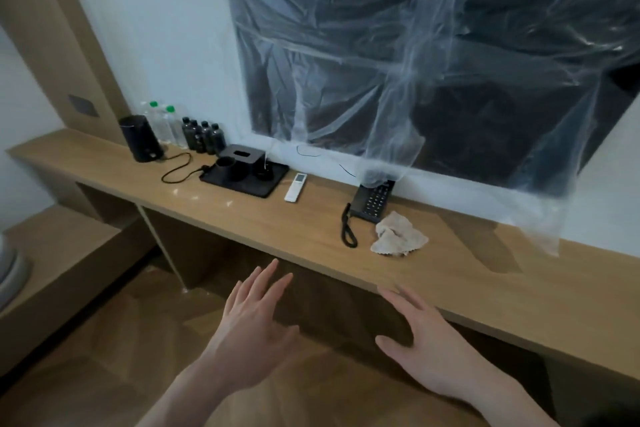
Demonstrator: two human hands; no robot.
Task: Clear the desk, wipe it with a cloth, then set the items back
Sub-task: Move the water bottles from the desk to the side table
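Wooden counter [242, 218] is uncleared; both hands, left [254, 319] and right [427, 340], hover open and empty at lower centre. Best lift the phone [372, 199] with its cord first.

Desk [263, 218] front bare — telephone [372, 199], cloth [398, 236] behind.

Both hands, left [254, 324] and right [420, 340], hover flat-fingered before the desk [242, 218] bearing a cloth [398, 236].

No readable text anywhere. Telephone [372, 201] keypad and white remote [296, 186] buttons are too small and blurred to make out; dark bottles [204, 137] show no legible labels.
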